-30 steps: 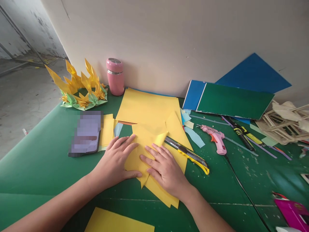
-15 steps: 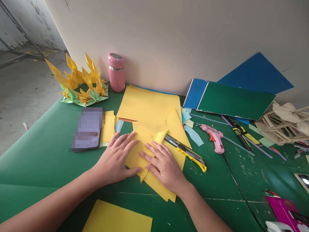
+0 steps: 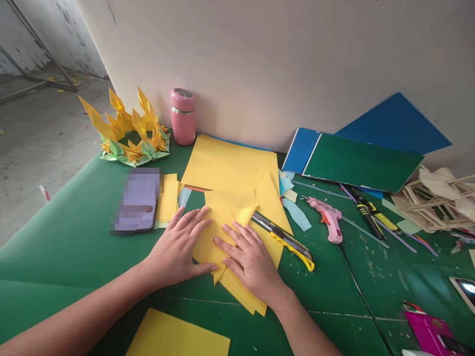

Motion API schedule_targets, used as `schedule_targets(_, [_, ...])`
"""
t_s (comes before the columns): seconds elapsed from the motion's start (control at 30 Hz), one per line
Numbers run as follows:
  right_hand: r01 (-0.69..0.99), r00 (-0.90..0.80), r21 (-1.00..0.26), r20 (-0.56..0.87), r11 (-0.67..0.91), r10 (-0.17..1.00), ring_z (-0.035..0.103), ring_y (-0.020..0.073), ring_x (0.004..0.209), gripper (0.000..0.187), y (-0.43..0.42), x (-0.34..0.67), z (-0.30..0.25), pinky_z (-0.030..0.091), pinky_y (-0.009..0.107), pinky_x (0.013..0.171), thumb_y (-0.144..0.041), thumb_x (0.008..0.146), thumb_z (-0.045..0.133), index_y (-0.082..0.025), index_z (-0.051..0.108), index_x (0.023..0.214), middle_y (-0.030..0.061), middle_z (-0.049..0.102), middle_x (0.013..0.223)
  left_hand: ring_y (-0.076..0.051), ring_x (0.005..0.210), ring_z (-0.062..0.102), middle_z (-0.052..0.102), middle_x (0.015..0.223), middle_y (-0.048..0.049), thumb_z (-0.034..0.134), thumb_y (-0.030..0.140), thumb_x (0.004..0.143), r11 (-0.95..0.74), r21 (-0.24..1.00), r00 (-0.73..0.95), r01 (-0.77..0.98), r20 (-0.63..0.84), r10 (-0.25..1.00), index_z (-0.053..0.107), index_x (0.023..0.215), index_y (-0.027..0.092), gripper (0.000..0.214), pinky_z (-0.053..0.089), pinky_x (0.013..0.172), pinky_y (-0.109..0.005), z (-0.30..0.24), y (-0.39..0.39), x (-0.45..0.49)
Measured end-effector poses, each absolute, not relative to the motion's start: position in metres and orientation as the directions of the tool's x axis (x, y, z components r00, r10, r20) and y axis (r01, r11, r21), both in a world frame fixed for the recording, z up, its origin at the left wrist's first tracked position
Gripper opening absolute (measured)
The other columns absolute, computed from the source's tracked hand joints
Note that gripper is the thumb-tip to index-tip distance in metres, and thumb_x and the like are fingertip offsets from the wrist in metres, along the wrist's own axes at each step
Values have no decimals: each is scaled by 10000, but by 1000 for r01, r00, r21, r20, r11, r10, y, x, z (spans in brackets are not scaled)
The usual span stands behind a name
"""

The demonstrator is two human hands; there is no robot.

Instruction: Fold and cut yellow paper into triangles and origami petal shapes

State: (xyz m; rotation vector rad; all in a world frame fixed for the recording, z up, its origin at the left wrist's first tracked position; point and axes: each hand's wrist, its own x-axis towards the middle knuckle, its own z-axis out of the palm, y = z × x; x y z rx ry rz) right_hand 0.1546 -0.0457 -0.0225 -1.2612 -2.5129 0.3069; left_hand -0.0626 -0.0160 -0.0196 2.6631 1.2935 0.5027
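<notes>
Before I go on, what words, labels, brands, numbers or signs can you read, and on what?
No readable text anywhere.
Folded yellow paper: no print visible.
Phone: pixelated, unreadable.
Magenta item: gold mark, too small to read.
Utility knife and glue gun: no legible marking.

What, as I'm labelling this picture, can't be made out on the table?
Head view: phone screen, hidden by pixelation.
Head view: folded yellow paper, partly covered by right hand.
Head view: nearest yellow sheet, cut off by bottom edge.
Head view: black cord, end cut off by bottom edge.
</notes>
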Motion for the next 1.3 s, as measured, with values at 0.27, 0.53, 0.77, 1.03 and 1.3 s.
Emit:
schedule_targets(0.27, [743,-551,-326,200,585,810,356,250,1350,376,-46,154,-23,370,506,1071,-342,960,428,-297,524,1320,28,455,1437,-339,1286,434,415,1454,-146,525,742,713,-611,289,572,737,213,792,499,1285,191,795,171,1131,-538,-21,-17,-64])
schedule_targets(0.53, [749,-543,-335,184,571,820,350,253,1351,377,-46,153,-21,344,501,1083,-361,966,406,-302,526,1319,18,450,1441,-341,1302,415,402,1463,-140,509,746,721,-591,324,563,739,184,805,499,1296,185,803,149,1136,-539,-20,-17,-63])
schedule_targets(0.77, [740,-563,-323,183,590,806,337,254,1357,392,-46,155,-23,336,503,1087,-354,964,412,-297,501,1341,23,437,1450,-337,1306,407,401,1464,-141,566,681,704,-574,300,551,762,164,818,499,1275,183,760,147,1137,-538,-17,-19,-59])
schedule_targets(1.03, [684,-584,-283,340,672,737,393,266,1314,350,-48,161,-23,365,495,1049,-325,959,435,-234,572,1268,91,510,1384,-354,1304,401,402,1455,-176,595,614,696,-586,254,551,770,199,810,490,1252,136,740,140,1132,-553,-19,-21,-55])
schedule_targets(1.3, [456,-693,-316,461,832,554,576,173,1038,189,-57,169,-14,438,362,940,-247,939,498,-218,678,991,36,694,1046,-353,1308,396,402,1453,-183,632,576,675,-572,232,545,787,174,820,492,1243,131,735,140,1126,-567,-15,-22,-54])
